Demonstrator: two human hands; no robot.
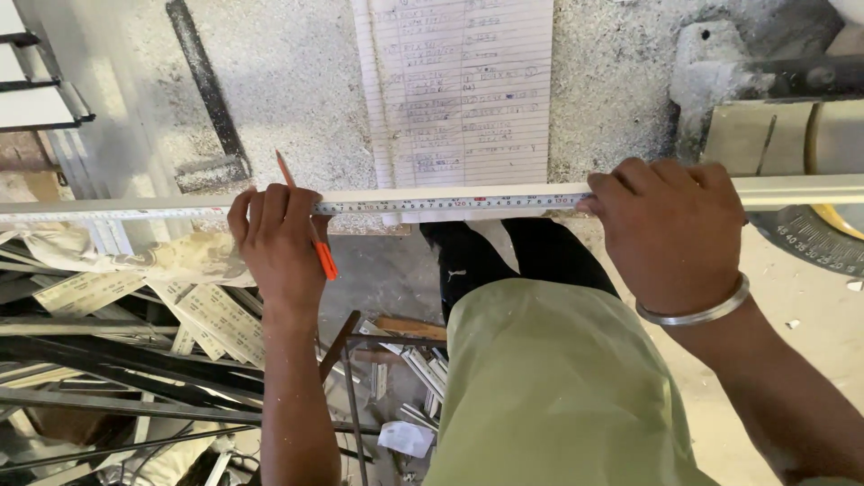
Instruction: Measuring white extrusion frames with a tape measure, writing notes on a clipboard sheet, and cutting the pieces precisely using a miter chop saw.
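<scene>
Looking down through the head camera, I saw both hands on a long pale aluminium bar that lay along the near edge of the bench, running past both sides of the view. A tape measure was stretched flat along the bar's front face, between the 2 hands.

The left hand pressed down on bar and tape, fingers curled over the top, and it pinched an orange pencil that slanted up and away, tip toward the bench surface. So that hand was closed on the pencil while it pinned the tape. The right hand, with a metal bangle at the wrist, was clamped over the bar well to the right, fingers wrapped over the top, holding the tape's end there as far as I could tell.

Behind the bar, a lined sheet of handwritten notes lay on the dusty, speckled bench top. Near the right end of the bench a saw's angle scale showed under the bar. Below the near edge, on the floor to the left, a heap of offcut metal profiles was piled up.
</scene>
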